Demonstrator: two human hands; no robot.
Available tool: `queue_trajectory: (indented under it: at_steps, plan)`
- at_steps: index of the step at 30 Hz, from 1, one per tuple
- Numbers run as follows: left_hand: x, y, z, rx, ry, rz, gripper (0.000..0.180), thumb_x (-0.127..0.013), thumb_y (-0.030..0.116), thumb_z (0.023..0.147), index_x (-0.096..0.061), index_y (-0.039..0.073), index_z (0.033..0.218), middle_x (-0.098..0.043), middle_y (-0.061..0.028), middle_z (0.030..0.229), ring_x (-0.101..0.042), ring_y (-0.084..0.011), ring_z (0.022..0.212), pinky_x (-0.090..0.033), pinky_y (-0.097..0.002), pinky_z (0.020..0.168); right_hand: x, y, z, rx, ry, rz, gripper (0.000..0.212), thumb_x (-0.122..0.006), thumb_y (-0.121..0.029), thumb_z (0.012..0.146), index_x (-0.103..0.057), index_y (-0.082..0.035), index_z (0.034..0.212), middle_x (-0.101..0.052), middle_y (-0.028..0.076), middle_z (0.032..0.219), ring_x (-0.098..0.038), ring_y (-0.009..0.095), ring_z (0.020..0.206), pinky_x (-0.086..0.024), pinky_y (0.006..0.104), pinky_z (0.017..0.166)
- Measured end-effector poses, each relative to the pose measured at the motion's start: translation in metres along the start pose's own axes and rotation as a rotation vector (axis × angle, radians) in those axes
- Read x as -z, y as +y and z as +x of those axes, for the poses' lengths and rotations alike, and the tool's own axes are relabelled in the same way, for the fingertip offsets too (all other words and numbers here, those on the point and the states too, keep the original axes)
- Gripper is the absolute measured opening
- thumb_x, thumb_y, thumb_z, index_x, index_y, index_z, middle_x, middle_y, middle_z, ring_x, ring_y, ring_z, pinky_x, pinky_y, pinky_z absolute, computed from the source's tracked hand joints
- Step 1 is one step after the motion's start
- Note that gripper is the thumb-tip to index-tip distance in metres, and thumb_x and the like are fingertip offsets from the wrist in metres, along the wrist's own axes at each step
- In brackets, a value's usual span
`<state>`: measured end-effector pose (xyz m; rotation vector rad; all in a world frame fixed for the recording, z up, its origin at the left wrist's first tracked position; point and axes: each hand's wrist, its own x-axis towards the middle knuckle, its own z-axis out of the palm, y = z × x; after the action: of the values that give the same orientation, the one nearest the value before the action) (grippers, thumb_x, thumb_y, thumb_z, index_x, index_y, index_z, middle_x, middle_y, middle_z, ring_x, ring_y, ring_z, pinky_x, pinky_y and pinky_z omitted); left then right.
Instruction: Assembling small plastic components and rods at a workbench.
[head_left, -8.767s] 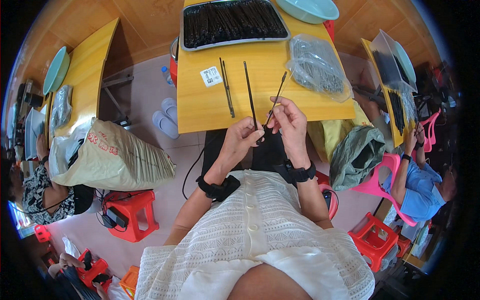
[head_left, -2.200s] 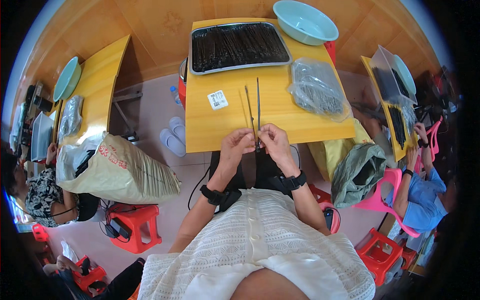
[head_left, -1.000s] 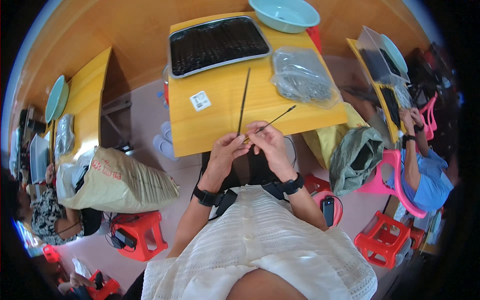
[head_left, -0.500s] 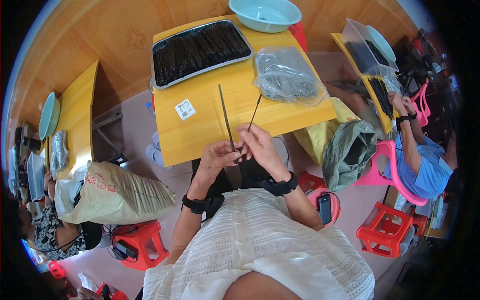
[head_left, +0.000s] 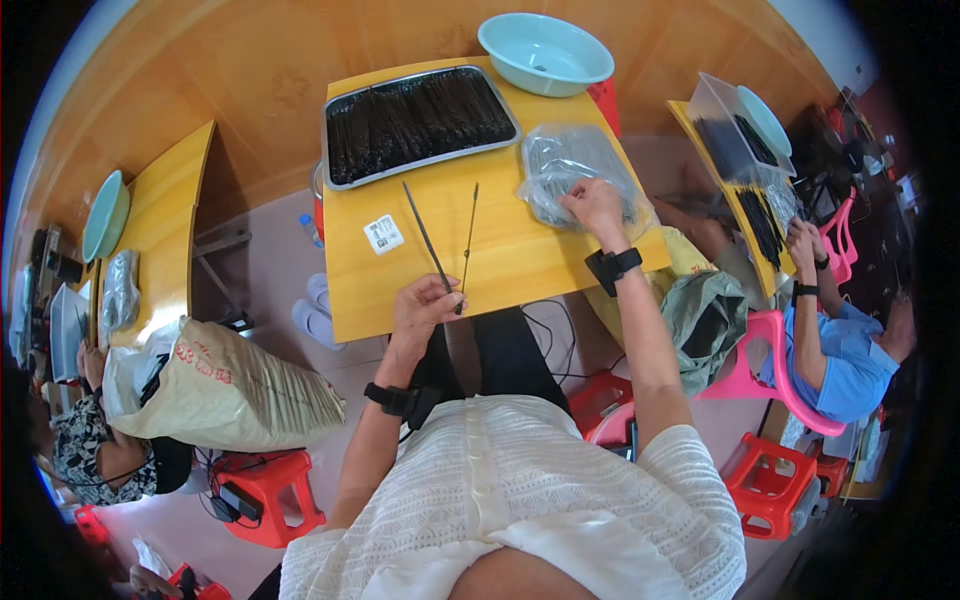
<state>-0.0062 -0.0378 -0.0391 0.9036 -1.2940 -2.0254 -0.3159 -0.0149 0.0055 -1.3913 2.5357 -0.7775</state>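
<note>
My left hand (head_left: 428,302) is closed near the table's front edge. It grips the lower ends of a long dark flat strip (head_left: 424,232) and a thinner dark rod (head_left: 469,230) with small knobs along it; the two spread apart upward. Over at the clear plastic bag (head_left: 560,150), my right hand (head_left: 598,208) has its fingers curled together against the plastic. Thin grey strips show through the bag. Whatever lies between those right fingertips is too small to make out. A metal tray (head_left: 337,182) packed with dark thin sticks (head_left: 420,120) lies beyond my left hand.
A white label (head_left: 383,234) lies on the yellow table (head_left: 375,290). The light-blue basin (head_left: 545,55) stands at its far right corner. Beside me are a large woven sack (head_left: 240,390), a green sack (head_left: 705,320) and red stools (head_left: 268,490). People work at both sides.
My right hand has left the thin rod and reached forward right to the plastic bag. My left hand keeps both the strip and the rod. The view has shifted slightly.
</note>
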Motion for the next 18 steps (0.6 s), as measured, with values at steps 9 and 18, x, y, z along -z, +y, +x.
queue_trajectory:
  at_steps: [9,18]
  plan:
    - [0.002,-0.006,0.004,0.003,0.003,0.003,0.02,-0.064,0.006,0.078,-0.058,0.003,0.097,-0.063,-0.0042,0.078,-0.061,-0.0115,0.07,-0.052,-0.0219,0.06,-0.016,-0.018,0.017,-0.196,-0.027,-0.209,0.026,-0.058,-0.02,0.072,-0.063,0.0,0.088,-0.061,0.022,0.095,-0.058,0.037,0.093,-0.047,0.0423,0.078]
    - [0.003,-0.008,0.004,0.004,-0.002,-0.018,0.02,-0.064,0.006,0.078,-0.057,0.002,0.097,-0.064,-0.0053,0.078,-0.061,-0.0111,0.07,-0.052,-0.0222,0.06,-0.01,-0.008,0.015,-0.117,-0.065,-0.286,0.019,-0.053,-0.015,0.075,-0.063,0.0,0.082,-0.061,0.022,0.092,-0.057,0.038,0.09,-0.045,0.0443,0.078]
